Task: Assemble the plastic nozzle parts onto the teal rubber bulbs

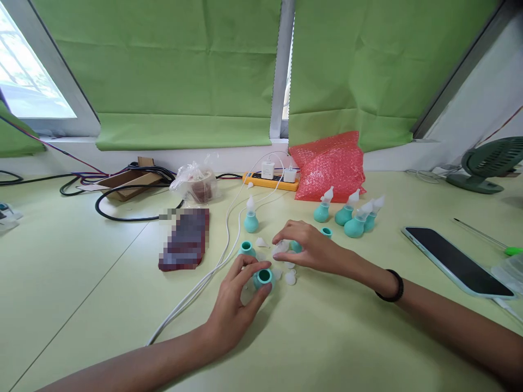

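My left hand [239, 296] grips a teal bulb [263, 277] standing mouth-up on the tabletop [327, 337]. My right hand [310, 247] pinches a clear tip [281, 248] just beside it. I'd hold the bulb steady and seat the tip straight. I can read no writing anywhere.

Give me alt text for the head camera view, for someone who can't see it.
A person's left hand grips an open teal bulb on a pale green table, while the right hand touches loose clear tips beside it. Four assembled bulbs stand behind, before a red bubble-wrap bag; a phone lies to the right.
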A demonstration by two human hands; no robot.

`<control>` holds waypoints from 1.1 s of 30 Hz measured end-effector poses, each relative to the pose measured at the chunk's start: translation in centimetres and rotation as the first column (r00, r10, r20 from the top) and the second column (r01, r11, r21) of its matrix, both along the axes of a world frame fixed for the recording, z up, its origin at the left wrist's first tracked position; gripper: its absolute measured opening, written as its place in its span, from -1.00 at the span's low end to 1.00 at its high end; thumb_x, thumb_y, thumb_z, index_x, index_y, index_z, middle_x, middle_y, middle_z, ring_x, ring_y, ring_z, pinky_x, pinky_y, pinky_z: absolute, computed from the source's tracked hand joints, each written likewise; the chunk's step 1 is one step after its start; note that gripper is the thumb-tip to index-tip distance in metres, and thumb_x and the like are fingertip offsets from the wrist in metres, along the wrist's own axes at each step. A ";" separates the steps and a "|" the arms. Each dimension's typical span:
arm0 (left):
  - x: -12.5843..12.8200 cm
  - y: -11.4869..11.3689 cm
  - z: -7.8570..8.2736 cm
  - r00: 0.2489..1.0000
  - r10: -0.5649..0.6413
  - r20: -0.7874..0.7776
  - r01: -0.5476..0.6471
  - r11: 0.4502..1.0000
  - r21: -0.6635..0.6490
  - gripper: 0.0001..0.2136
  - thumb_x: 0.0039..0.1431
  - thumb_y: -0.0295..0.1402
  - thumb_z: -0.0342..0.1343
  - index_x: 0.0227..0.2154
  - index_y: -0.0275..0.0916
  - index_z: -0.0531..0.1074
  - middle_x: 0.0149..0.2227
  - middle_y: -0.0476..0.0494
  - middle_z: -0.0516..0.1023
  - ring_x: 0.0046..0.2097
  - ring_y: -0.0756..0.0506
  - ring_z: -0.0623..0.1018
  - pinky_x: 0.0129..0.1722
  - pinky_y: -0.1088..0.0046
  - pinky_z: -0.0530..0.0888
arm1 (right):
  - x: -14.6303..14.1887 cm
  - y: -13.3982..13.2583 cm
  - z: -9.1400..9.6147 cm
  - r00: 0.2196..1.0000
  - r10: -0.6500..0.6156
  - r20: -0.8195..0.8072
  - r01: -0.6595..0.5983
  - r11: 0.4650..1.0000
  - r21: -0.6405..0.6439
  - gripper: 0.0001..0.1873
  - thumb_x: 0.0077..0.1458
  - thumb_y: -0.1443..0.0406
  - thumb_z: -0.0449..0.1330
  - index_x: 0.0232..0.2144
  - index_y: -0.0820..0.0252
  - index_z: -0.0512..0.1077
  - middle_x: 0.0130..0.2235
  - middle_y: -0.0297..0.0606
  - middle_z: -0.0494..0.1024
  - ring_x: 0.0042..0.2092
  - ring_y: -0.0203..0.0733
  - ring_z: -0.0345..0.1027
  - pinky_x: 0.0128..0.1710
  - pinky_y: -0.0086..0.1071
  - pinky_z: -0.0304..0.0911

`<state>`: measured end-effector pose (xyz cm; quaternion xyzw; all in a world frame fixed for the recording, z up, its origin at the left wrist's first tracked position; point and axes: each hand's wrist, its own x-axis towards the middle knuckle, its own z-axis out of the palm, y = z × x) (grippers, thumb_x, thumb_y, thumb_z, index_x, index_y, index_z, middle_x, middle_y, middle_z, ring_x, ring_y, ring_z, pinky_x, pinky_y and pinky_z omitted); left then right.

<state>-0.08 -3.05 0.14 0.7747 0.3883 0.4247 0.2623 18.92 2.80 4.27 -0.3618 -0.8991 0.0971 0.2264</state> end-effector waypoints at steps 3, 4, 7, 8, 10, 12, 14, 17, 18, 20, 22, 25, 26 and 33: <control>0.0 -0.1 -0.1 1.000 0.006 0.018 -0.006 1.000 0.000 -0.78 0.07 -0.45 0.01 -0.18 -0.18 0.33 -0.27 -0.12 0.34 -0.22 -0.09 0.39 -0.21 0.36 0.36 | -0.2 0.2 -0.6 0.998 0.026 0.059 -0.029 0.998 0.051 -0.74 -0.07 0.21 0.19 -0.31 0.23 0.40 -0.33 -0.20 0.48 -0.22 -0.15 0.29 -0.21 -0.26 0.15; 0.0 0.0 -0.1 0.999 0.010 0.032 -0.010 1.000 -0.008 -0.78 0.08 -0.45 0.01 -0.17 -0.18 0.31 -0.26 -0.12 0.34 -0.21 -0.09 0.39 -0.21 0.35 0.36 | -0.2 0.2 -0.7 0.998 0.029 0.057 -0.033 0.997 0.069 -0.73 -0.07 0.20 0.19 -0.31 0.23 0.39 -0.33 -0.20 0.48 -0.21 -0.14 0.29 -0.20 -0.25 0.14; 0.0 0.0 -0.4 0.995 0.033 0.093 -0.029 0.999 -0.040 -0.78 0.09 -0.45 0.00 -0.18 -0.19 0.22 -0.26 -0.12 0.36 -0.21 -0.08 0.39 -0.20 0.33 0.36 | -0.4 -0.3 -0.2 0.997 0.068 -0.036 -0.064 0.992 0.108 -0.74 -0.09 0.20 0.20 -0.33 0.24 0.39 -0.33 -0.21 0.48 -0.22 -0.16 0.29 -0.19 -0.25 0.14; 0.1 0.0 -0.4 0.992 0.043 0.117 -0.038 0.998 -0.046 -0.79 0.09 -0.45 0.01 -0.19 -0.19 0.20 -0.26 -0.11 0.36 -0.21 -0.08 0.39 -0.20 0.32 0.36 | -0.5 -0.6 0.0 0.992 0.090 -0.087 -0.081 0.992 0.101 -0.74 -0.09 0.21 0.20 -0.33 0.25 0.38 -0.34 -0.21 0.48 -0.24 -0.18 0.30 -0.21 -0.28 0.16; 0.1 0.0 -0.6 0.985 0.055 0.165 -0.048 0.998 -0.043 -0.78 0.07 -0.46 0.03 -0.21 -0.18 0.17 -0.27 -0.09 0.36 -0.21 -0.07 0.40 -0.20 0.31 0.36 | -0.8 -1.4 0.4 0.976 0.125 -0.176 -0.116 0.991 0.062 -0.71 -0.10 0.22 0.21 -0.30 0.28 0.37 -0.35 -0.20 0.47 -0.28 -0.23 0.30 -0.25 -0.35 0.19; 0.1 0.0 -0.7 0.978 0.040 0.203 -0.035 0.999 -0.029 -0.76 0.05 -0.47 0.05 -0.22 -0.16 0.17 -0.27 -0.07 0.35 -0.21 -0.06 0.40 -0.20 0.32 0.37 | -1.3 -2.3 0.5 0.966 0.151 -0.211 -0.153 0.988 0.003 -0.67 -0.11 0.21 0.21 -0.27 0.29 0.36 -0.35 -0.20 0.47 -0.33 -0.27 0.29 -0.31 -0.40 0.21; 0.0 -0.1 -0.8 0.973 0.012 0.231 -0.009 1.000 -0.017 -0.75 0.04 -0.48 0.06 -0.22 -0.15 0.17 -0.27 -0.06 0.34 -0.22 -0.06 0.40 -0.21 0.32 0.38 | -1.6 -2.9 0.4 0.966 0.158 -0.204 -0.174 0.983 -0.064 -0.66 -0.11 0.20 0.20 -0.27 0.27 0.37 -0.37 -0.24 0.48 -0.39 -0.31 0.27 -0.37 -0.43 0.21; 0.0 -0.1 -0.9 0.967 -0.015 0.255 0.016 1.000 0.001 -0.75 0.03 -0.50 0.07 -0.24 -0.15 0.17 -0.29 -0.06 0.32 -0.23 -0.05 0.39 -0.22 0.33 0.39 | -1.9 -3.3 0.0 0.972 0.111 -0.206 -0.145 0.976 -0.159 -0.75 -0.07 0.21 0.18 -0.33 0.26 0.41 -0.46 -0.30 0.47 -0.47 -0.35 0.26 -0.43 -0.46 0.21; 0.0 -0.1 -0.9 0.967 -0.027 0.255 0.025 1.000 0.011 -0.75 0.02 -0.51 0.07 -0.26 -0.16 0.18 -0.30 -0.06 0.31 -0.24 -0.04 0.38 -0.23 0.33 0.39 | -1.9 -3.3 0.0 0.972 0.088 -0.219 -0.128 0.976 -0.176 -0.80 -0.06 0.23 0.16 -0.38 0.26 0.42 -0.49 -0.30 0.46 -0.48 -0.36 0.27 -0.44 -0.47 0.21; 0.1 -0.2 -0.9 0.969 -0.051 0.242 0.046 0.999 0.028 -0.78 0.01 -0.52 0.08 -0.30 -0.18 0.19 -0.32 -0.06 0.30 -0.25 -0.05 0.37 -0.24 0.34 0.39 | -1.9 -3.4 0.0 0.969 0.072 -0.238 -0.120 0.974 -0.191 -0.86 -0.05 0.29 0.14 -0.44 0.26 0.43 -0.53 -0.31 0.46 -0.49 -0.36 0.28 -0.46 -0.48 0.22; 0.1 -0.1 -0.8 0.971 -0.064 0.229 0.060 0.998 0.025 -0.81 0.00 -0.52 0.09 -0.35 -0.19 0.20 -0.35 -0.05 0.28 -0.27 -0.04 0.36 -0.26 0.35 0.39 | -1.8 -3.4 0.3 0.967 0.101 -0.235 -0.148 0.970 -0.191 -0.89 -0.07 0.33 0.14 -0.43 0.27 0.43 -0.53 -0.31 0.46 -0.49 -0.37 0.29 -0.45 -0.47 0.23; 0.2 0.0 -0.6 0.972 -0.059 0.227 0.060 0.998 0.003 -0.84 0.00 -0.50 0.09 -0.41 -0.21 0.21 -0.38 -0.04 0.27 -0.32 -0.03 0.34 -0.32 0.38 0.39 | -1.6 -3.3 0.7 0.961 0.191 -0.199 -0.236 0.944 -0.231 -0.80 -0.12 0.32 0.19 -0.34 0.27 0.41 -0.44 -0.30 0.47 -0.45 -0.36 0.29 -0.40 -0.46 0.26; 0.2 0.0 -0.6 0.973 -0.057 0.225 0.059 0.998 -0.002 -0.85 0.00 -0.49 0.09 -0.42 -0.21 0.21 -0.39 -0.04 0.27 -0.33 -0.03 0.34 -0.33 0.39 0.39 | -1.5 -3.2 0.7 0.957 0.217 -0.191 -0.261 0.932 -0.251 -0.76 -0.13 0.32 0.20 -0.32 0.27 0.40 -0.41 -0.29 0.46 -0.44 -0.36 0.29 -0.40 -0.46 0.27; 0.1 -0.2 -0.1 0.962 -0.111 0.250 0.119 0.993 -0.017 -0.90 0.05 -0.50 0.00 -0.37 -0.21 0.21 -0.33 -0.10 0.26 -0.23 -0.07 0.35 -0.22 0.32 0.36 | -1.2 -2.7 0.7 0.952 0.198 -0.235 -0.253 0.939 -0.234 -0.79 -0.20 0.34 0.24 -0.39 0.27 0.40 -0.45 -0.32 0.43 -0.47 -0.39 0.27 -0.43 -0.47 0.28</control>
